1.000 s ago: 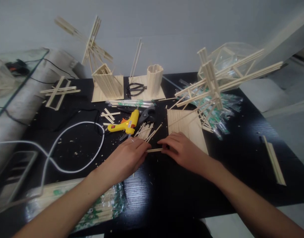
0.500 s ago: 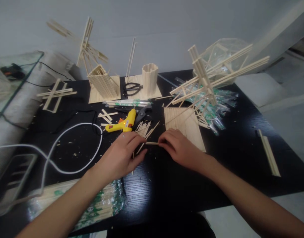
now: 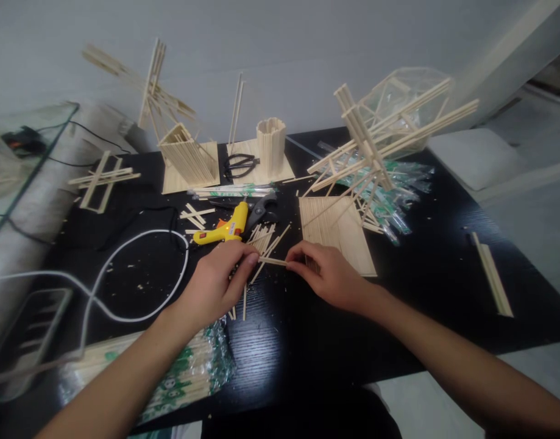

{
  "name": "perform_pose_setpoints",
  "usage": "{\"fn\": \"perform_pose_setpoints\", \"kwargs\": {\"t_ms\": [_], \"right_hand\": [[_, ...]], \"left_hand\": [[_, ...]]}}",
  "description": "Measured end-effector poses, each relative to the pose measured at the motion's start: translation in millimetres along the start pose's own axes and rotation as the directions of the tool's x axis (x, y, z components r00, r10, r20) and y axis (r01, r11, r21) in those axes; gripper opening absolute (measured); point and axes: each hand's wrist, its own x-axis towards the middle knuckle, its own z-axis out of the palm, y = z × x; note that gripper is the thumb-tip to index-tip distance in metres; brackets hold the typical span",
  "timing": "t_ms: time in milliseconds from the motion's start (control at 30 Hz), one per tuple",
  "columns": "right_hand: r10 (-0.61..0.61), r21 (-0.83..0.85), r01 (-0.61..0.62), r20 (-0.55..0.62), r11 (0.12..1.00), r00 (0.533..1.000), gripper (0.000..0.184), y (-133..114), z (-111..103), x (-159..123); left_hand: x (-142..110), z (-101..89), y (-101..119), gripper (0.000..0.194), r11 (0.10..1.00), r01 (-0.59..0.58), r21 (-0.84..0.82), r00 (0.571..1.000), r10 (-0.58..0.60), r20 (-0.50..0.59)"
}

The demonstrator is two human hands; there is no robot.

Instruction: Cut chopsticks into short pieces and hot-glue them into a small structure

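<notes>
A short wooden stick (image 3: 273,261) spans the gap between my two hands, just over the black table. My left hand (image 3: 218,274) pinches its left end between thumb and forefinger. At the other end, the fingertips of my right hand (image 3: 334,274) are closed on it. Beneath and behind lies a loose pile of cut sticks (image 3: 262,238). A yellow glue gun (image 3: 222,231) rests beyond my left hand, with dark-handled pliers (image 3: 262,209) beside it. Right of the pile, a wooden base board (image 3: 350,238) lies partly behind my right hand.
Stick-built models stand at the back: a slanted tower (image 3: 188,155), a round tower (image 3: 271,146) and a windmill-like frame (image 3: 371,143). Black scissors (image 3: 241,166) lie between the towers. A white cable (image 3: 138,319) loops at left; packaged chopsticks (image 3: 197,372) lie in front. Wooden strips (image 3: 492,274) lie far right.
My left hand has shifted slightly left and its thumb has closed onto the stick. More of the stick shows now, tilted a little. The whole view has moved slightly.
</notes>
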Motion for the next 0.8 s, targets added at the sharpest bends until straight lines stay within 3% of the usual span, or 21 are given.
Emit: {"fn": "perform_pose_setpoints", "kwargs": {"t_ms": [500, 800], "right_hand": [[0.095, 0.230, -0.092, -0.003, 0.969, 0.995, 0.012, -3.4, 2.3, -0.5], [0.129, 0.214, -0.126, 0.000, 0.969, 0.992, 0.018, -3.7, 1.4, 0.6]], "left_hand": [[0.5, 1.3, -0.9, 0.016, 0.999, 0.040, 0.013, 0.999, -0.040, -0.037], [0.0, -1.2, 0.9, 0.019, 0.998, 0.059, 0.019, 0.996, -0.057, -0.066]]}}
